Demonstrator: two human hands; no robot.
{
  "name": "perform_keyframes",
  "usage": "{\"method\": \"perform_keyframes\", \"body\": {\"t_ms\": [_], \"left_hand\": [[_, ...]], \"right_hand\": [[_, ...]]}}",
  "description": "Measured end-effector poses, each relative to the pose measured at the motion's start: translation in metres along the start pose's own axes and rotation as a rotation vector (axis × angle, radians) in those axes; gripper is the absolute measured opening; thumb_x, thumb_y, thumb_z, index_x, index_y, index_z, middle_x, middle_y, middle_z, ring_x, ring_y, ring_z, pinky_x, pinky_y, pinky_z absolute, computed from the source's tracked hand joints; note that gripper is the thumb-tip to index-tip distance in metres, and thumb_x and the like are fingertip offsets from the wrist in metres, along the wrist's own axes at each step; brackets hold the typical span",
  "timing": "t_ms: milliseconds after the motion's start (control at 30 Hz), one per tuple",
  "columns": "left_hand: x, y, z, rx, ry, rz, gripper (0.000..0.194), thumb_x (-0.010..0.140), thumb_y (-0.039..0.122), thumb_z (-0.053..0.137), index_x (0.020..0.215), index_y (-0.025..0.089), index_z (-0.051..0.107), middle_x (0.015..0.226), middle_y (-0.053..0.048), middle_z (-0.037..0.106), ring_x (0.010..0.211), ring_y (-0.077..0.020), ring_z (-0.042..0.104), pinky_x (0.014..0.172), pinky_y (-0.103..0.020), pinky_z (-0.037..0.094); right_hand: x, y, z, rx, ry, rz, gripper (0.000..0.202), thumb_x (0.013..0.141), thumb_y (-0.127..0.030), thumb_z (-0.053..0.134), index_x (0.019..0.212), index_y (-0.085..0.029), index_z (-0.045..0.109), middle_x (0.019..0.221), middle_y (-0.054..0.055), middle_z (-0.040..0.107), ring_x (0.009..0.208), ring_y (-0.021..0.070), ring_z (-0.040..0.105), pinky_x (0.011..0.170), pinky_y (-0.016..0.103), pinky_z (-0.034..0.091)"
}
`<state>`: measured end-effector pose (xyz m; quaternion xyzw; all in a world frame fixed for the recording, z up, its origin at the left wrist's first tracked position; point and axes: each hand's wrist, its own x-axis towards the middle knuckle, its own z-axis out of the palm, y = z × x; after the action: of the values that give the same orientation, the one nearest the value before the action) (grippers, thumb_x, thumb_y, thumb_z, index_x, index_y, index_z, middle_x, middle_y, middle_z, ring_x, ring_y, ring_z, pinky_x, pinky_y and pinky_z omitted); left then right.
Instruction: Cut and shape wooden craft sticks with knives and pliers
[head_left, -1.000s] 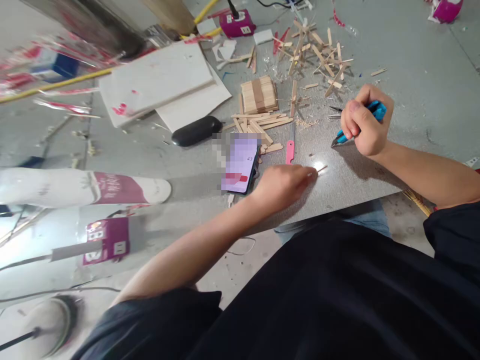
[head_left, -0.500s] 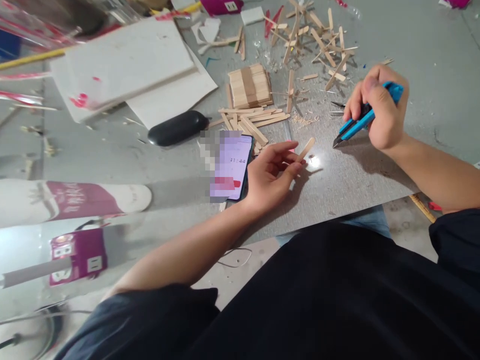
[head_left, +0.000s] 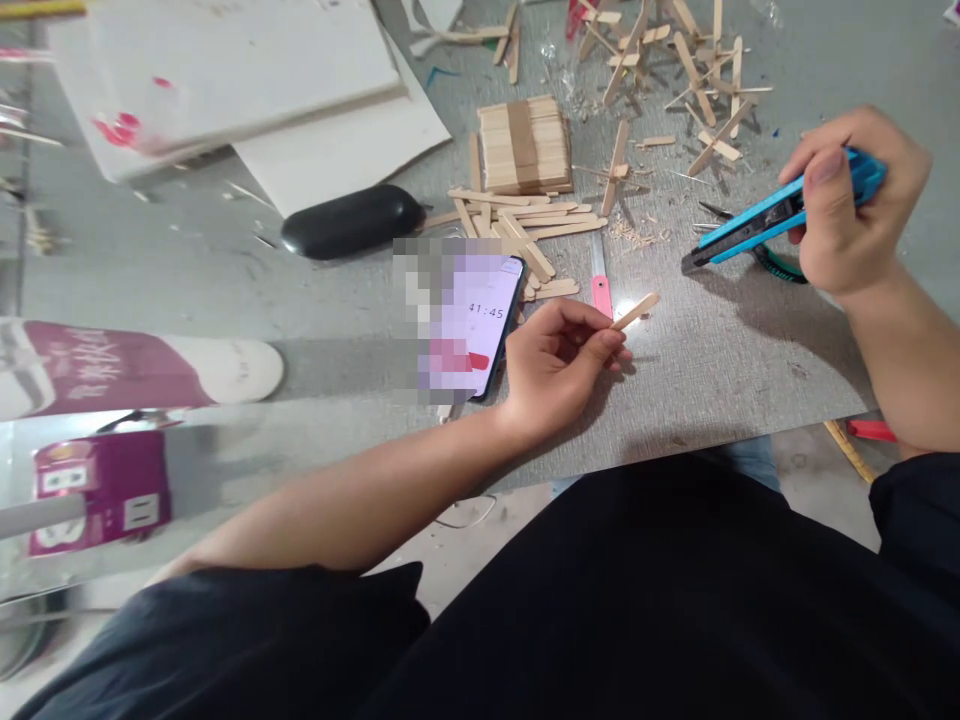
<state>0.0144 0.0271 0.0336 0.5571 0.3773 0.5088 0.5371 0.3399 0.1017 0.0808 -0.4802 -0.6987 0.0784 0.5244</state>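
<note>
Between the thumb and fingers of my left hand [head_left: 566,360] is a wooden craft stick [head_left: 637,310], its free end pointing up and to the right. My right hand [head_left: 862,210] is closed around a blue utility knife [head_left: 795,215], tip down and to the left, apart from the stick. Under the knife lies a dark tool with a green-and-black handle [head_left: 780,265], partly hidden by my hand. A pink-handled blade [head_left: 601,290] rests just above my left fingers. Left of that hand sits a phone [head_left: 491,320] with a lit timer screen, partly pixelated.
A banded bundle of craft sticks [head_left: 551,145] stands behind loose sticks [head_left: 517,235]. Joined stick pieces [head_left: 697,85] are scattered at the back. To the left are a black case [head_left: 352,220], white boards [head_left: 247,80], a cup [head_left: 225,370] and a purple power socket [head_left: 105,490].
My right hand has moved right with the knife, away from my left hand. My left fingers have closed more on the stick, which is tilted lower. The view has shifted somewhat.
</note>
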Motion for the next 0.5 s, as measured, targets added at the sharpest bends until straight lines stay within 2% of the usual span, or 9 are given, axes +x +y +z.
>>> {"method": "perform_keyframes", "body": {"t_ms": [100,167,267,367,433,500], "left_hand": [[0.0,-0.005,-0.003,0.042,-0.022,0.167,0.019,0.107,0.031,0.089,0.098,0.021,0.075,0.088,-0.004,0.087,0.07,-0.0136,0.084,0.061,-0.022,0.068],[0.001,-0.008,-0.005,0.094,-0.045,0.28,0.015,0.103,0.023,0.09,0.098,0.022,0.076,0.09,-0.004,0.086,0.076,-0.0148,0.084,0.066,-0.025,0.069],[0.003,-0.012,-0.007,0.161,-0.062,0.405,0.02,0.094,0.011,0.091,0.097,0.024,0.076,0.09,-0.002,0.085,0.082,-0.0165,0.084,0.072,-0.028,0.069],[0.003,-0.012,-0.008,0.207,-0.061,0.413,0.021,0.092,0.008,0.089,0.097,0.024,0.077,0.088,-0.001,0.084,0.079,-0.016,0.081,0.071,-0.029,0.066],[0.003,-0.009,-0.007,0.234,-0.042,0.392,0.021,0.09,0.007,0.088,0.094,0.024,0.076,0.084,0.0,0.082,0.075,-0.0155,0.078,0.069,-0.029,0.063],[0.002,-0.005,-0.006,0.241,-0.019,0.355,0.021,0.088,0.007,0.087,0.09,0.024,0.075,0.081,0.001,0.08,0.071,-0.0144,0.076,0.066,-0.029,0.06]], "right_hand": [[-0.004,0.01,-0.008,-0.066,-0.068,0.008,0.074,0.106,-0.098,0.055,0.094,-0.029,0.076,0.086,0.008,0.067,0.089,0.0262,0.069,0.087,0.047,0.055],[0.0,0.016,-0.014,-0.096,-0.088,0.025,0.072,0.104,-0.098,0.059,0.096,-0.029,0.078,0.088,0.009,0.069,0.092,0.0277,0.069,0.088,0.049,0.056],[0.01,0.014,-0.022,-0.142,-0.121,0.059,0.063,0.099,-0.092,0.074,0.096,-0.03,0.08,0.087,0.009,0.074,0.088,0.0272,0.07,0.086,0.049,0.059],[0.018,-0.005,-0.031,-0.167,-0.196,0.09,0.05,0.096,-0.081,0.087,0.103,-0.032,0.082,0.087,0.007,0.077,0.089,0.0282,0.073,0.083,0.048,0.062],[0.017,-0.022,-0.041,-0.173,-0.256,0.129,0.043,0.098,-0.074,0.089,0.113,-0.034,0.083,0.087,0.007,0.077,0.095,0.0301,0.075,0.082,0.047,0.063],[0.011,-0.034,-0.05,-0.171,-0.31,0.154,0.039,0.1,-0.069,0.089,0.113,-0.034,0.082,0.085,0.005,0.076,0.094,0.0296,0.076,0.08,0.046,0.063]]}}
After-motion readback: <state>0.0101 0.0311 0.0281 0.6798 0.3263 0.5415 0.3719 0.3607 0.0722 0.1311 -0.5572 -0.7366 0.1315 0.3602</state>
